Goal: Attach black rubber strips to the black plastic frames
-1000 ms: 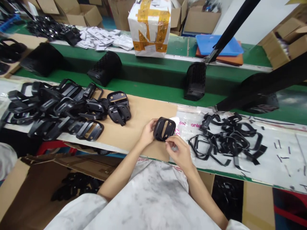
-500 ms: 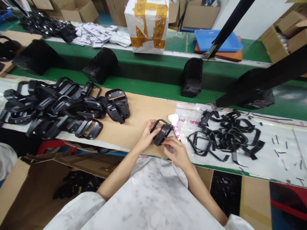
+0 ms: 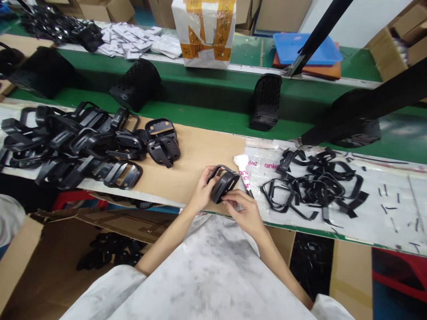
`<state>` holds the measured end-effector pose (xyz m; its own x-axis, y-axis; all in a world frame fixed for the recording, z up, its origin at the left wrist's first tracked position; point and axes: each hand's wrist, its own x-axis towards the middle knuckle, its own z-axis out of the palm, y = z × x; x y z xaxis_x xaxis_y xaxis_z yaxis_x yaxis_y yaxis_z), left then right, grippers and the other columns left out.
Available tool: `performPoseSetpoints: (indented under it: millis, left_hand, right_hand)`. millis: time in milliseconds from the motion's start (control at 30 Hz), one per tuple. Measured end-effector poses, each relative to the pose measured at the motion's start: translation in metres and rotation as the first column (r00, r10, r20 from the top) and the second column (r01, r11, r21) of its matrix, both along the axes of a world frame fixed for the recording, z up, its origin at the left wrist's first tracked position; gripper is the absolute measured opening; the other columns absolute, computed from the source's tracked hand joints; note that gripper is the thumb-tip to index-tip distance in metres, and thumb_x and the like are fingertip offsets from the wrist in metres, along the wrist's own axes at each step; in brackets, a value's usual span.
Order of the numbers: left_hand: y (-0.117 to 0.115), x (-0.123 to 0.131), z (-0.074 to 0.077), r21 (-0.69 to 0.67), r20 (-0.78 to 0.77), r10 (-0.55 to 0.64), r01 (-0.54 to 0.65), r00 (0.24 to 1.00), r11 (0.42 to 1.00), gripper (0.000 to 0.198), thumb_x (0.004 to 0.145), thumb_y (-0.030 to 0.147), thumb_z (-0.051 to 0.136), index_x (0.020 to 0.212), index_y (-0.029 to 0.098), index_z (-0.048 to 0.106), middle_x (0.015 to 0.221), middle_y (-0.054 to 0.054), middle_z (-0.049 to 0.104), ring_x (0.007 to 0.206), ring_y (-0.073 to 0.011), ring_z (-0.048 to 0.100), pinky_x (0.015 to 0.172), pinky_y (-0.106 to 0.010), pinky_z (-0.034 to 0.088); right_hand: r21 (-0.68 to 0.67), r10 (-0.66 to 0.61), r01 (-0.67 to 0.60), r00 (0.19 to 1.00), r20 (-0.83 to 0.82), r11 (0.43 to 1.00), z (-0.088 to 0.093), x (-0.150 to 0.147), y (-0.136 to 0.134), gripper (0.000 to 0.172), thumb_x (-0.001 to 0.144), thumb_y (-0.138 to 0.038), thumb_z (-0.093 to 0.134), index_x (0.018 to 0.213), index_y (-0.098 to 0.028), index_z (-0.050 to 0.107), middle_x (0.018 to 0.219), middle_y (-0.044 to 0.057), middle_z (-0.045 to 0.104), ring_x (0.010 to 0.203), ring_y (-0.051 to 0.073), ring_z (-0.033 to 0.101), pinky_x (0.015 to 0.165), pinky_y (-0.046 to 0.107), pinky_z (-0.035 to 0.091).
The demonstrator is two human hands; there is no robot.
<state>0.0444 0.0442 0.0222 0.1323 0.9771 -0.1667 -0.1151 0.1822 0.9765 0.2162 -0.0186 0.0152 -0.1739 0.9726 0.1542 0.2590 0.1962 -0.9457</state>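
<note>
Black plastic frame [image 3: 225,183] sits clasped in left hand [image 3: 202,189], right hand [image 3: 243,213] pinching its edge.

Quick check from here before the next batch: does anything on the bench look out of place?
Thin black slivers lie scattered loose across the plastic sheet, apart from the tangled black frames, so they look like stray offcuts. A white-and-pink item also lies across the sheet's edge, beside the right hand.
</note>
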Motion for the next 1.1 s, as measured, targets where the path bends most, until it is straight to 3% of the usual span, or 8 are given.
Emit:
performPoseSetpoints:
  millis: [133, 267, 400, 500, 633, 733, 967, 1100]
  left_hand:
    - [-0.005, 0.001, -0.005, -0.003, -0.034, 0.04, -0.04, 0.999, 0.999, 0.026, 0.097, 0.041, 0.061, 0.115, 0.022, 0.06, 0.108, -0.004, 0.067, 0.103, -0.0215, 0.062, 0.093, -0.032, 0.05]
    - [-0.011, 0.003, -0.008, -0.069, 0.02, 0.009, -0.008, 1.0, 0.998, 0.03, 0.097, 0.047, 0.065, 0.116, 0.023, 0.059, 0.094, 0.0, 0.062, 0.075, -0.0153, 0.055, 0.068, -0.027, 0.045]
    - [-0.016, 0.004, -0.007, -0.13, 0.083, -0.003, 0.014, 0.997, 0.991, 0.04, 0.096, 0.057, 0.067, 0.117, 0.023, 0.059, 0.078, 0.004, 0.049, 0.059, -0.0121, 0.04, 0.054, -0.025, 0.035]
    - [-0.02, 0.004, -0.006, -0.094, 0.049, -0.029, 0.033, 0.998, 0.995, 0.043, 0.097, 0.06, 0.066, 0.117, 0.023, 0.061, 0.081, 0.003, 0.053, 0.064, -0.0139, 0.047, 0.059, -0.027, 0.041]
    - [-0.025, 0.007, -0.009, -0.018, -0.02, -0.064, 0.063, 0.998, 0.998, 0.041, 0.101, 0.058, 0.062, 0.121, 0.023, 0.061, 0.104, -0.004, 0.067, 0.099, -0.0213, 0.064, 0.09, -0.033, 0.051]
    - [-0.032, 0.012, -0.015, 0.031, -0.058, -0.044, 0.046, 0.997, 0.998, 0.038, 0.105, 0.057, 0.056, 0.124, 0.024, 0.058, 0.119, -0.006, 0.068, 0.116, -0.0232, 0.063, 0.106, -0.037, 0.046]
    - [-0.04, 0.02, -0.016, 0.021, -0.07, 0.034, -0.033, 0.997, 0.999, 0.044, 0.104, 0.063, 0.053, 0.124, 0.023, 0.058, 0.122, -0.007, 0.066, 0.116, -0.0236, 0.062, 0.105, -0.038, 0.045]
    - [-0.028, 0.017, -0.004, -0.132, 0.131, -0.054, 0.072, 0.99, 0.989, 0.042, 0.097, 0.06, 0.068, 0.111, 0.021, 0.063, 0.089, 0.0, 0.062, 0.084, -0.0174, 0.058, 0.081, -0.03, 0.047]
  right_hand:
    - [0.014, -0.028, 0.028, 0.999, -0.028, 0.999, 0.0, 0.0, 0.001, 0.015, 0.1, -0.017, 0.066, 0.099, -0.025, 0.078, 0.094, 0.004, 0.074, 0.079, 0.017, 0.067, 0.065, 0.03, 0.053]
    - [0.037, -0.079, 0.081, 0.996, -0.029, 0.996, -0.001, -0.001, 0.002, 0.013, 0.099, -0.016, 0.065, 0.095, -0.024, 0.075, 0.089, 0.002, 0.072, 0.074, 0.016, 0.064, 0.067, 0.03, 0.052]
    - [0.077, -0.291, 0.298, 0.953, -0.09, 0.952, -0.004, -0.001, 0.004, 0.009, 0.101, -0.022, 0.064, 0.095, -0.024, 0.071, 0.09, 0.003, 0.068, 0.082, 0.018, 0.065, 0.074, 0.032, 0.054]
    - [0.105, -0.41, 0.429, 0.898, -0.162, 0.897, -0.005, 0.003, 0.006, 0.016, 0.1, -0.035, 0.068, 0.113, -0.027, 0.066, 0.112, 0.008, 0.065, 0.101, 0.023, 0.066, 0.085, 0.037, 0.057]
    - [0.023, -0.243, 0.251, 0.953, -0.179, 0.968, -0.002, 0.004, 0.007, 0.063, 0.1, -0.063, 0.06, 0.151, -0.031, 0.045, 0.155, 0.014, 0.048, 0.132, 0.031, 0.061, 0.107, 0.05, 0.056]
    - [0.014, -0.158, 0.161, 0.978, -0.136, 0.987, 0.002, -0.002, 0.007, 0.078, 0.094, -0.069, 0.066, 0.157, -0.03, 0.04, 0.16, 0.014, 0.046, 0.144, 0.035, 0.052, 0.121, 0.057, 0.045]
    - [0.085, -0.152, 0.165, 0.978, -0.144, 0.983, 0.008, -0.01, 0.014, 0.052, 0.093, -0.049, 0.074, 0.137, -0.027, 0.056, 0.135, 0.012, 0.061, 0.132, 0.032, 0.059, 0.116, 0.055, 0.046]
    - [0.058, -0.156, 0.168, 0.972, -0.174, 0.984, 0.013, -0.004, 0.015, 0.05, 0.093, -0.046, 0.075, 0.136, -0.027, 0.058, 0.132, 0.01, 0.062, 0.127, 0.03, 0.061, 0.112, 0.051, 0.048]
